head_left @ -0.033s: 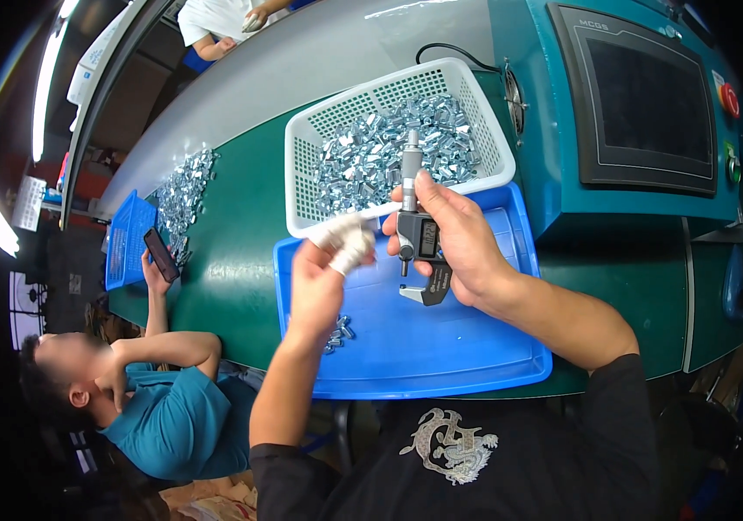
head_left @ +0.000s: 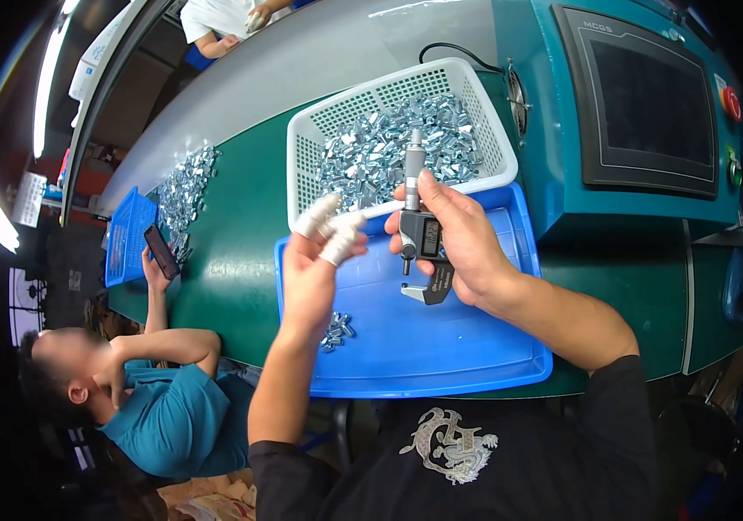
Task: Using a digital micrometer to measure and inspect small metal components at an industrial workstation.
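In my right hand (head_left: 468, 243) is a digital outside micrometer (head_left: 426, 239), its grey thimble pointing away from me and its black frame toward me. My thumb rests along its side. Between its measuring faces I see a gap with nothing in it. To its left hovers my left hand (head_left: 315, 265), fingers apart, several tips wrapped in white coverings; I see nothing held there. Beneath both hands lies a blue tray (head_left: 441, 347), with a small group of shiny metal pieces (head_left: 336, 332) at its left side. Beyond it, a white perforated basket (head_left: 303, 169) holds a heap of similar metal pieces (head_left: 397, 148).
A teal machine (head_left: 562, 165) with a dark screen (head_left: 653, 104) and red button (head_left: 731, 102) stands right. On the green table (head_left: 237, 226), more metal pieces (head_left: 187, 187) lie beside a blue basket (head_left: 128, 243). A person in teal (head_left: 180, 417) sits left, holding a phone (head_left: 161, 252).
My left hand has drawn slightly left, away from the micrometer, and its fingers have spread. The right hand keeps its hold on the micrometer, nearly still.
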Tool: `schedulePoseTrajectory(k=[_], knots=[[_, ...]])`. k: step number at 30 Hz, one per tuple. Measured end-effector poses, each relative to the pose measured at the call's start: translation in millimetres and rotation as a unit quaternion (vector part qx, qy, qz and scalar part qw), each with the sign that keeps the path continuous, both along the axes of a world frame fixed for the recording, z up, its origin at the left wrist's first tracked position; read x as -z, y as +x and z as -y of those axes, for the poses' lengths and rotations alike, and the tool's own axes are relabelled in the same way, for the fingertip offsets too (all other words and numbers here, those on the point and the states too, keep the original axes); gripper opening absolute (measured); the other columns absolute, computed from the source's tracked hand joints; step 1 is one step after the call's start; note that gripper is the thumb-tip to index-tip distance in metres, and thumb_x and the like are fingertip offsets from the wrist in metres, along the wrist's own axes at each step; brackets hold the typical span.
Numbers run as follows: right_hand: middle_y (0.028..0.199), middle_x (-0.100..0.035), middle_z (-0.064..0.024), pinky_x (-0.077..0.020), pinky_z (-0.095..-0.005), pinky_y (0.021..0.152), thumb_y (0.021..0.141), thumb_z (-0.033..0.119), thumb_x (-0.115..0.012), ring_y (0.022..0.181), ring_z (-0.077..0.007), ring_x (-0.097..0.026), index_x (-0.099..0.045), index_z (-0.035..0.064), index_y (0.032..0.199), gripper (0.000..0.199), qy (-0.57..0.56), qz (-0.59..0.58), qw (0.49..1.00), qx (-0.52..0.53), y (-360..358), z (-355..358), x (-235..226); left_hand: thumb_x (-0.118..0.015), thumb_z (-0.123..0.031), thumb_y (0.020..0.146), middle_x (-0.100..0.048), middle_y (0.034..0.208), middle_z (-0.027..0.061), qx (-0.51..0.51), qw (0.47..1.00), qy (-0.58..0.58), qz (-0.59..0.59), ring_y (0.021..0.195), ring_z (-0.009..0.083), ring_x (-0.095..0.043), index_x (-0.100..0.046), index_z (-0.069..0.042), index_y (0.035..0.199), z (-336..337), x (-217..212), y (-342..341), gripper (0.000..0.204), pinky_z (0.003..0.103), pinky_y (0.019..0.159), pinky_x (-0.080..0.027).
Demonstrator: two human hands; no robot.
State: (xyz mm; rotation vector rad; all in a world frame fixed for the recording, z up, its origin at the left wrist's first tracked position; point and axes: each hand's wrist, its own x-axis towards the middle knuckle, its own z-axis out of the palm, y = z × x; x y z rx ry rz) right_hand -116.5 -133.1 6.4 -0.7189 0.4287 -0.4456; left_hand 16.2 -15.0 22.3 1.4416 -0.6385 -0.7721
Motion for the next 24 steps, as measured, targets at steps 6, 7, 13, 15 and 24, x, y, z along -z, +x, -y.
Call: schedulePoseTrajectory(k=[6,7,13,15,24], knots=[[0.081,-0.061,-0.0085,-0.0384,-0.0204,0.039,0.097,0.045,-0.040,0.066,-0.0119,-0.061,-0.053,0.0062,0.108,0.042,-0.005,-0.014,1.000,-0.002,-1,0,0,-0.065,-0.008,0.084,-0.062,0.109,0.0108,0.124,0.945,0.198,0.229,0.091,0.0140,-0.060,-0.054,0.000,0.120,-32,-11,29,0.038,0.026,0.076,-0.048],[0.081,-0.061,-0.0085,-0.0384,-0.0204,0.039,0.097,0.045,-0.040,0.066,-0.0119,-0.061,-0.053,0.0062,0.108,0.042,-0.001,-0.016,1.000,-0.007,0,2,1,-0.066,-0.008,0.083,-0.062,0.109,0.0097,0.151,0.908,0.284,0.268,0.091,0.0127,-0.059,-0.057,0.000,0.118,-39,-12,31,0.036,0.026,0.076,-0.048],[0.081,-0.061,-0.0096,-0.0403,-0.0205,0.040,0.098,0.044,-0.039,0.066,-0.0126,-0.061,-0.050,0.0031,0.110,0.044,-0.024,-0.016,0.999,-0.015,2,3,0,-0.064,0.001,0.067,-0.061,0.102,0.0110,0.174,0.671,0.395,0.603,0.094,0.0304,-0.056,-0.063,-0.002,0.105,-88,19,45,0.038,0.037,0.078,-0.047],[0.081,-0.061,-0.0097,-0.0406,-0.0204,0.040,0.098,0.044,-0.039,0.066,-0.0126,-0.061,-0.050,0.0030,0.111,0.044,-0.018,-0.023,0.999,-0.019,3,3,0,-0.059,-0.002,0.069,-0.060,0.099,0.0096,0.192,0.574,0.349,0.715,0.095,0.0266,-0.053,-0.066,-0.003,0.097,-91,27,42,0.029,0.035,0.078,-0.044],[0.082,-0.062,-0.0099,-0.0413,-0.0199,0.040,0.098,0.043,-0.039,0.068,-0.0122,-0.062,-0.050,0.0026,0.112,0.044,-0.025,-0.031,0.999,-0.028,3,1,0,-0.057,-0.005,0.071,-0.058,0.089,0.0088,0.221,0.563,0.369,0.705,0.093,0.0250,-0.052,-0.067,-0.005,0.086,-87,29,55,0.018,0.034,0.079,-0.042]])
